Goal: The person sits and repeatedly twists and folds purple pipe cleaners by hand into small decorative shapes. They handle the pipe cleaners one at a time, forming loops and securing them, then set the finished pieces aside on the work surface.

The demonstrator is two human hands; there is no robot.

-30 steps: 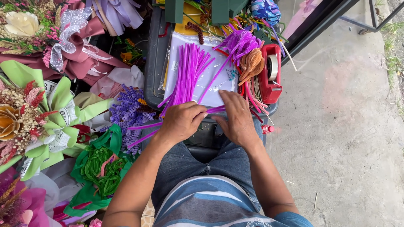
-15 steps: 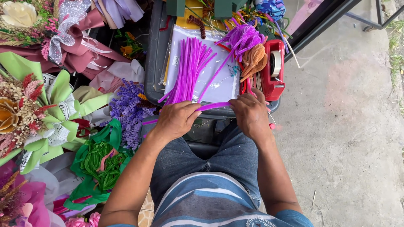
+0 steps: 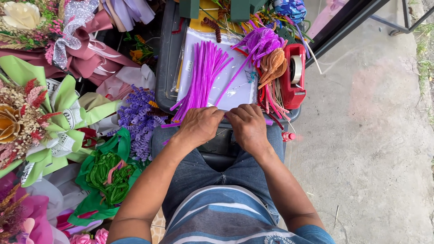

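Note:
My left hand (image 3: 198, 125) and my right hand (image 3: 247, 127) sit knuckle to knuckle over my lap, both closed on purple pipe cleaners whose ends poke out left of the left hand and right of the right hand. Just beyond the hands a fan of purple pipe cleaners (image 3: 202, 77) lies on a clear plastic bag (image 3: 237, 86) in a dark tray (image 3: 165, 68). What the fingers pinch underneath is hidden by the backs of the hands.
A red tape dispenser (image 3: 294, 77) stands at the tray's right, beside purple and orange pipe-cleaner flowers (image 3: 266, 49). Left of me are wrapped bouquets (image 3: 40, 113), purple beaded sprigs (image 3: 138, 119) and a green bag of green pipe cleaners (image 3: 106, 174). Bare concrete lies to the right.
My hands have drawn together again after spreading apart half a second ago, and now meet over my lap with the purple pipe cleaners between them.

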